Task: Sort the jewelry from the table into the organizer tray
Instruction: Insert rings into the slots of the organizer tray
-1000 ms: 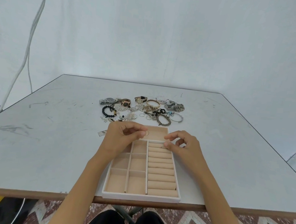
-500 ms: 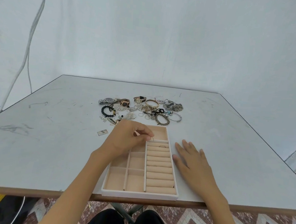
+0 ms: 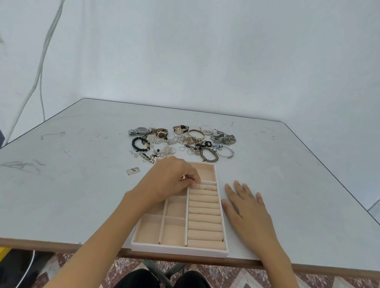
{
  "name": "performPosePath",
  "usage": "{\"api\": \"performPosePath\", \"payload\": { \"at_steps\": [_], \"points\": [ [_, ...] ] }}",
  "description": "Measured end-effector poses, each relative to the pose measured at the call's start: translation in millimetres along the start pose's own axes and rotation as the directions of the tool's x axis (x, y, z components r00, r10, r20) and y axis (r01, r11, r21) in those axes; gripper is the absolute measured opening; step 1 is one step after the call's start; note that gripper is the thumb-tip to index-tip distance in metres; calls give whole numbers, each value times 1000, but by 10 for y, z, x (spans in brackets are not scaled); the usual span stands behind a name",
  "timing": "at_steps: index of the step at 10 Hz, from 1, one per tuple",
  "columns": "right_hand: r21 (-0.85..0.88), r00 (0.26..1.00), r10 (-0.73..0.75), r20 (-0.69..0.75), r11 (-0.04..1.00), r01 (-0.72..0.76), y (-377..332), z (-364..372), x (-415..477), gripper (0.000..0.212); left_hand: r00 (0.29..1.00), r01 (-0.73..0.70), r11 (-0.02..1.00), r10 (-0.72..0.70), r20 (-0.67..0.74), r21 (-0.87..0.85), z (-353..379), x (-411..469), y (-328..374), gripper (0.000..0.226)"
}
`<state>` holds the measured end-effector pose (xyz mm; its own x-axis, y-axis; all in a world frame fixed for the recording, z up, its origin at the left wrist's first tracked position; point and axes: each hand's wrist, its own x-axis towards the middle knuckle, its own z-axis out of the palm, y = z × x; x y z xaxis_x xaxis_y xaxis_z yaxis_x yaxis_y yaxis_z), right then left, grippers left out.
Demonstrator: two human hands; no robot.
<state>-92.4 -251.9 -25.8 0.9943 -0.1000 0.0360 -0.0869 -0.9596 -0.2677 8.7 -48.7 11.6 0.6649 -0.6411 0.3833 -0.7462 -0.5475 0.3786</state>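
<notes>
Beige organizer tray (image 3: 177,250) is sitting nearly empty: left grip (image 3: 170,180) pinching a ring (image 3: 197,186) at its far rolls, right grip (image 3: 247,210) lying flat beside it, jewelry pile (image 3: 191,141) waiting beyond it

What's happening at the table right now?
A person is sorting jewelry. Their left hand pinches a thin ring at the far end of the ring rolls in the organizer tray. The right hand lies flat on the table beside the tray. The jewelry pile lies beyond it.
</notes>
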Motion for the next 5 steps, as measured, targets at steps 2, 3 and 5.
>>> {"api": "performPosePath", "payload": {
  "at_steps": [2,3,5],
  "points": [
    [6,1000,1,0,1000,-1,-2,-1,-5,53,999,-42,998,42,17,38,9,-17,0,10],
    [10,1000,6,-1,1000,-6,-6,-1,-3,53,998,-53,997,50,49,63,12,-14,-2,15],
    [15,1000,2,-6,1000,-2,0,2,-2,53,990,-16,999,12,138,30,-35,24,-16,25]
  ]
}}
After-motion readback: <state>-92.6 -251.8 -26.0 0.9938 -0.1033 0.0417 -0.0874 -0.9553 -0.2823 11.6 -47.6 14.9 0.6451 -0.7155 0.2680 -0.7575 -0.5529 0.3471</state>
